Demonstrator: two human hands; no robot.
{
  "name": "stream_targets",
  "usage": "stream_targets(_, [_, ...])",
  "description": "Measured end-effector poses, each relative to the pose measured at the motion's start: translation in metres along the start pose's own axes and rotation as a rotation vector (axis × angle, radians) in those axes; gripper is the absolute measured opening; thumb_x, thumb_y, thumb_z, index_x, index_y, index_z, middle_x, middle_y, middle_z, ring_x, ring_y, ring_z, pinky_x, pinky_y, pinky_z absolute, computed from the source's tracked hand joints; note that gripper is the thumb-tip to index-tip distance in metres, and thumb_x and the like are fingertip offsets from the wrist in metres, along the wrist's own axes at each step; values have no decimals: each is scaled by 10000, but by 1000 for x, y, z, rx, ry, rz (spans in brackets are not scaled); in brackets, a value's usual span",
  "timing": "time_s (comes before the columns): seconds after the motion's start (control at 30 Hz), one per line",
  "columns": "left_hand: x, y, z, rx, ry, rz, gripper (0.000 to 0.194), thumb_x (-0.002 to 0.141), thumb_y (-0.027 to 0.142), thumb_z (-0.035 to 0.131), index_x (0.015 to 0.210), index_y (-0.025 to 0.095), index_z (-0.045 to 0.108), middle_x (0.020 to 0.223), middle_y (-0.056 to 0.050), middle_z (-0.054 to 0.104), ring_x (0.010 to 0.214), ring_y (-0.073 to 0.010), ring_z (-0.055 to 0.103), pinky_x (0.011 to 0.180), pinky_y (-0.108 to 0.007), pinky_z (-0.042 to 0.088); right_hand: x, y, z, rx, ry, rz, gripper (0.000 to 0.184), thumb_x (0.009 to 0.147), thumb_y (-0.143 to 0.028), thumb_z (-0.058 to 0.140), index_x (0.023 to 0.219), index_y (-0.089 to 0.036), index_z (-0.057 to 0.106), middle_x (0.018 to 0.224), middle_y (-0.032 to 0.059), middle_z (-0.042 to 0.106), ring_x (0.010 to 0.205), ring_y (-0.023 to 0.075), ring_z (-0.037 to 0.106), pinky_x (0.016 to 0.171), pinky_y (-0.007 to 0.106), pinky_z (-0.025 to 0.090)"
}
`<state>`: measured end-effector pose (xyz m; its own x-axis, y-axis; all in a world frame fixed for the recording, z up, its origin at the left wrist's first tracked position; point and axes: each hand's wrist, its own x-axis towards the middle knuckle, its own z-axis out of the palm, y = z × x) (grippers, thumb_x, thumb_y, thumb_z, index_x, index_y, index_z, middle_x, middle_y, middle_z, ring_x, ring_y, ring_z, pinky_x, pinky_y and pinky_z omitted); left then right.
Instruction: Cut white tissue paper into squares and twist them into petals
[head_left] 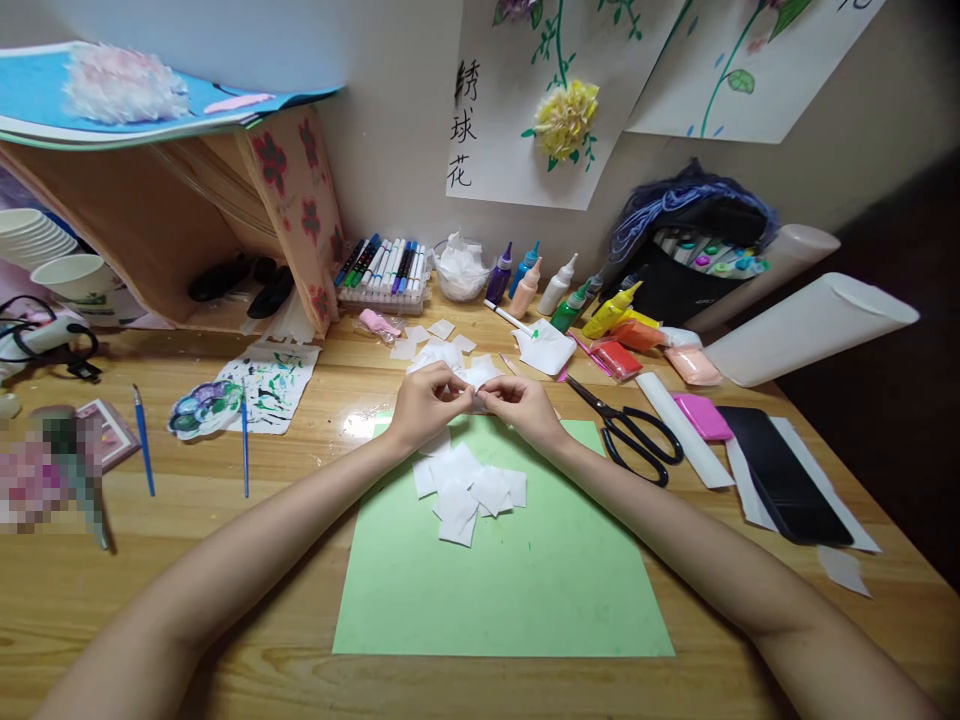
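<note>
Both my hands meet above the far edge of a green sheet (pixel 502 600). My left hand (pixel 427 405) is closed in a pinch, fingertips on a small piece of white paper (pixel 478 396). The fingers of my right hand (pixel 525 408) pinch the same piece from the other side; most of it is hidden by the fingertips. Nearer me on the sheet lies a loose cluster of white paper squares (pixel 454 492). Just beyond my hands is another heap of white paper pieces (pixel 436 354), partly covered by my left hand.
Black-handled scissors (pixel 637 432) and a phone (pixel 784 475) lie to the right. Paint bottles (pixel 527 290), a bowl of white paper (pixel 460 268) and markers (pixel 384 270) stand at the back. Paintbrushes (pixel 244 445) and a paint-stained sheet (pixel 279 385) are on the left.
</note>
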<state>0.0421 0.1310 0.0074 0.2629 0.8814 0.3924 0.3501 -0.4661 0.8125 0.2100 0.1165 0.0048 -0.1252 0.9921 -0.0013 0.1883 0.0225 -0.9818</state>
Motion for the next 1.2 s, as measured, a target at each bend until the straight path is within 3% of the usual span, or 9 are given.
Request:
stream_targets(0.6, [0, 2, 0, -12, -4, -9, 174, 762, 253, 618, 610, 169, 604, 585, 11, 520, 552, -98, 449, 516, -237, 340, 1, 4, -1, -30, 3, -46, 251, 699, -399, 657, 725, -151, 630, 618, 5, 564, 522, 91, 415, 445, 228, 288])
stream_targets(0.83, [-2, 9, 0, 103, -37, 25, 128, 728, 301, 648, 744, 173, 640, 678, 2, 554, 558, -86, 466, 517, -223, 350, -1, -3, -1, 67, -39, -27, 240, 715, -391, 647, 703, -157, 597, 640, 6, 571, 553, 102, 465, 476, 230, 330])
stream_targets(1.2, [-2, 6, 0, 156, 64, 17, 111, 800, 236, 561, 707, 177, 577, 698, 7, 533, 586, -94, 458, 558, -234, 354, -1, -1, 0, 7, -37, -85, 214, 739, -361, 626, 684, -164, 564, 640, -2, 542, 573, 106, 456, 521, 244, 342])
